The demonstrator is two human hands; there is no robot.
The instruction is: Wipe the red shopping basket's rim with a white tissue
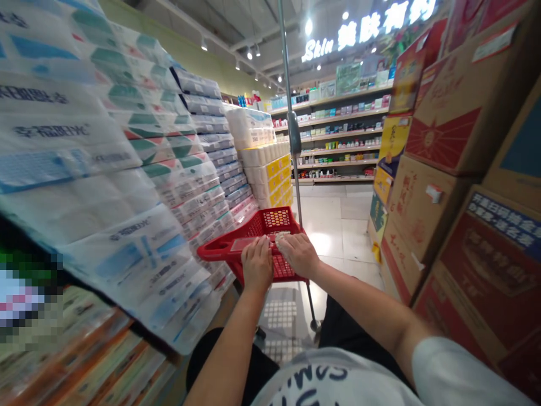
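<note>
A red plastic shopping cart [220, 250] with a perforated basket stands right before my body, tilted in the picture. My left hand [257, 264] rests on its handle bar, fingers bent over the bar. Close beside it on the right, my right hand [297, 254] lies over the same bar, with something pale and crumpled [279, 237] at its fingertips that I cannot make out clearly. A tall metal pole [285, 62] with a grey clamp [293, 133] rises just beyond the cart's right side.
Stacked tissue packs [122, 197] line the left side, close to the cart. Cardboard boxes [439, 124] are piled along the right. Ahead, a pale tiled floor [355, 225] leads to shelves [338, 148] of small goods under a lit sign [367, 28].
</note>
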